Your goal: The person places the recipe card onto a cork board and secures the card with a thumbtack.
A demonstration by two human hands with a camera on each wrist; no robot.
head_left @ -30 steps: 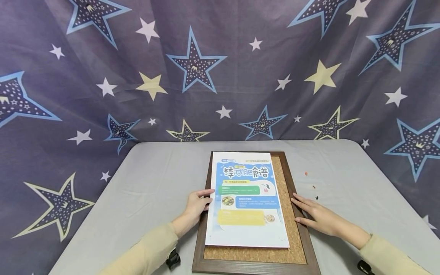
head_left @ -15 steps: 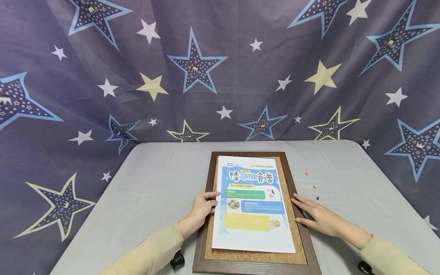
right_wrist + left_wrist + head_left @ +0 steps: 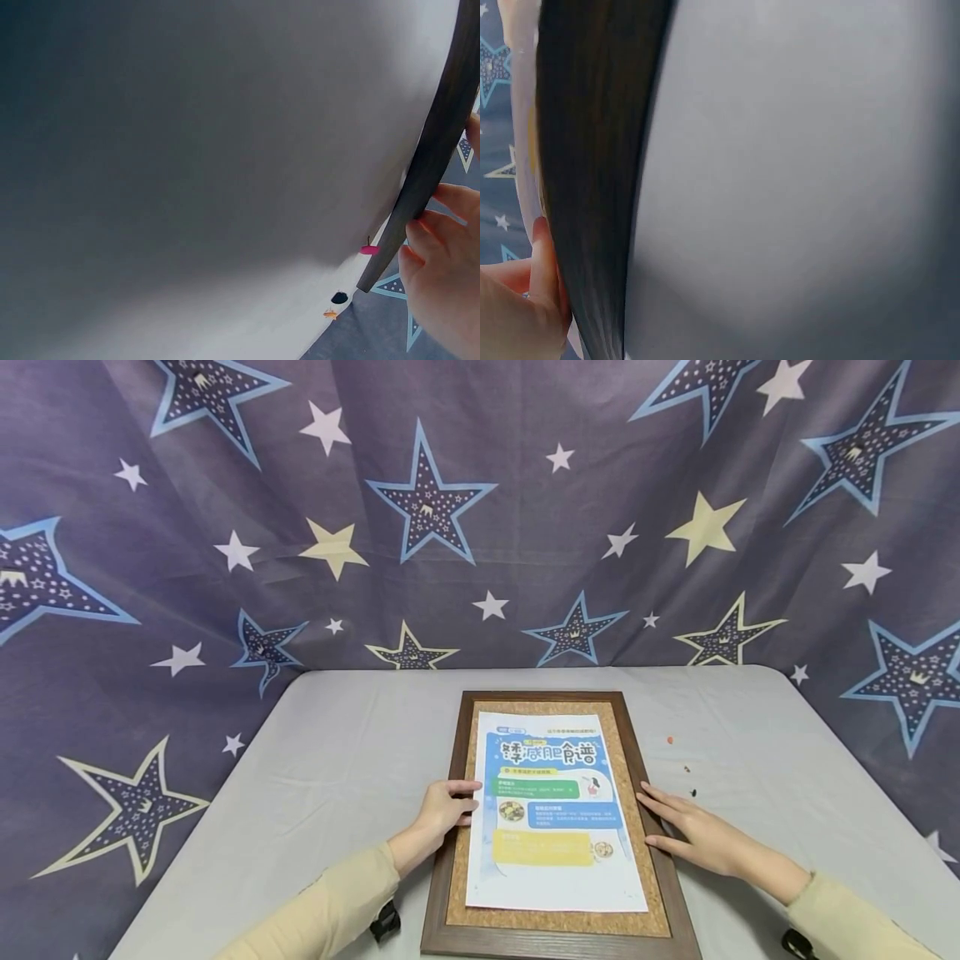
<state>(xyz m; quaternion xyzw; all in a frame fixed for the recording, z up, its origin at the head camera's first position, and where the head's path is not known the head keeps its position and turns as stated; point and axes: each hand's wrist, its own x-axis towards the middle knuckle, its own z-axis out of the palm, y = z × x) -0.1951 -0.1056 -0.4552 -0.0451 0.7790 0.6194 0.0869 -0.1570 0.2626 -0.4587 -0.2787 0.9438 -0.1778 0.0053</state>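
A white printed sheet [image 3: 555,889] with a blue heading and green, blue and yellow bands lies over the cork of a brown-framed corkboard [image 3: 558,922]. At the sheet's left edge, my left hand [image 3: 437,814] pinches it, fingertips overlapping the margin; in the left wrist view, part of the left hand [image 3: 525,300] shows beside the dark frame [image 3: 600,165]. Straight fingers of my right hand [image 3: 697,835] rest on the corkboard's right frame side. In the right wrist view, the right hand [image 3: 450,262] touches the frame bar [image 3: 427,161].
Right of the board lie small push pins: an orange one [image 3: 670,740], a reddish one [image 3: 686,769] and a dark one [image 3: 693,792]. A grey cloth covers the table [image 3: 352,735]. Behind it hangs a star-patterned curtain [image 3: 517,535].
The left hand has shifted the sheet to the right and toward the person, bringing it within the frame. The sheet now looks flatter on the cork. The right hand and corkboard have stayed put.
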